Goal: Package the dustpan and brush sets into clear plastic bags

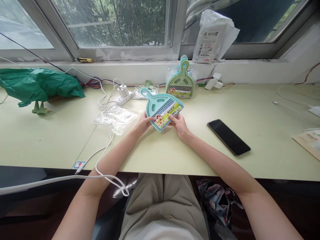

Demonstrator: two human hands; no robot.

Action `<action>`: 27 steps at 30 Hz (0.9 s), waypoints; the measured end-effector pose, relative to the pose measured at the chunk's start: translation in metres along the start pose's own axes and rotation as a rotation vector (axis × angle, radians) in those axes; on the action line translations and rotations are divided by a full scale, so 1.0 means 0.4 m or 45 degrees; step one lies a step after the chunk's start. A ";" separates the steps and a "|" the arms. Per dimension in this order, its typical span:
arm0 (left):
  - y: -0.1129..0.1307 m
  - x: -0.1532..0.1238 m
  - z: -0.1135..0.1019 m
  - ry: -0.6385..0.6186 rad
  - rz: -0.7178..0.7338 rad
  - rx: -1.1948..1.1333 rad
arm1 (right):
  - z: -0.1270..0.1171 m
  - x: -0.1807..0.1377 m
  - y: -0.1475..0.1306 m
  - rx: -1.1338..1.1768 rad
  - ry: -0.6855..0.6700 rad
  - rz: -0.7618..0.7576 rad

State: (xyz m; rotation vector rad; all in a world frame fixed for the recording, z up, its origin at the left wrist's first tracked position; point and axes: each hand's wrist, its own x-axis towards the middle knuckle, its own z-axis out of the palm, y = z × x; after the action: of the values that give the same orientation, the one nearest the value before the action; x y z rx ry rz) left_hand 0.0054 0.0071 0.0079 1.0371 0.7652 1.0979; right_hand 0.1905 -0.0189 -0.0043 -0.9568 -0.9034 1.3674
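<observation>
Between my two hands is a light-blue dustpan (155, 103), tilted, with a small brush set in it and a colourful printed label (168, 115) across its lower part. My left hand (144, 123) grips the pan's lower left side, thumb on the front. At the lower right, my right hand (180, 126) closes on the labelled edge with its thumb over the label; its other fingers are partly hidden behind. Behind it, a stack of green and blue dustpans (184, 78) in clear wrap leans upright near the wall. A flat wrapped green-handled set (147, 89) lies beside that stack.
A black phone (228, 137) lies on the table at right. Crumpled clear plastic (117, 118), white cables and a power strip (123, 98) occupy the left middle. A green bag (41, 83) sits far left. One white cable (62, 178) hangs past the table's front edge.
</observation>
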 end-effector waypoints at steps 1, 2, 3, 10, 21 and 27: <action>-0.001 0.000 0.000 0.001 -0.003 -0.007 | 0.000 0.000 0.000 0.001 0.001 -0.002; -0.001 0.000 0.000 0.001 -0.004 -0.013 | 0.000 0.000 0.001 0.002 0.004 -0.002; -0.002 0.001 -0.001 0.001 -0.005 -0.017 | 0.000 0.000 0.001 0.002 0.006 -0.001; -0.005 0.001 -0.003 0.010 -0.001 0.007 | 0.001 0.001 0.001 0.008 0.036 0.010; -0.012 0.002 -0.007 -0.026 0.037 0.088 | -0.009 0.014 0.013 0.100 0.123 -0.001; -0.017 0.001 -0.009 -0.093 0.018 0.163 | -0.018 0.024 0.007 0.166 0.322 -0.016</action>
State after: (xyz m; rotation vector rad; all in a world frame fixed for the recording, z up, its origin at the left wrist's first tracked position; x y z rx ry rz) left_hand 0.0047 0.0079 0.0003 1.1858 0.7784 1.0280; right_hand 0.1962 -0.0096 -0.0100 -0.9950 -0.6214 1.2456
